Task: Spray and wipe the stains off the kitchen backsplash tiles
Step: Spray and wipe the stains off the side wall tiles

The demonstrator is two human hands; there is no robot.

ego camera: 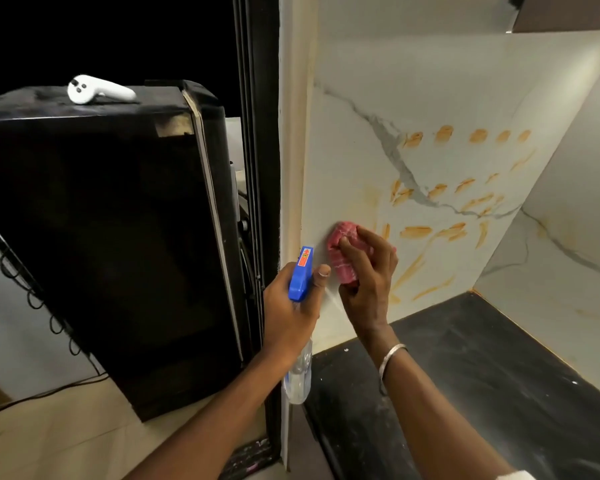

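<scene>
Big black box-shaped unit point(118, 237) fills the left side, w/ a torn pale patch at its top front corner. White handheld controller point(97, 91) lies on top of it, twd the left. Black cables point(32, 299) loop down its left side (one trails off along the pale floor point(66, 441)). Tall dark frame point(257, 133) stands just right of the unit. Black worktop point(465, 393) at lower right, w/ white specks & smears.

Single head-worn wide-angle view, facing forward and down at close range onto the left hand point(291, 306) and right hand point(369, 282); tiles point(430, 91) fill the upper right, the counter point(471, 375) the lower right.
</scene>
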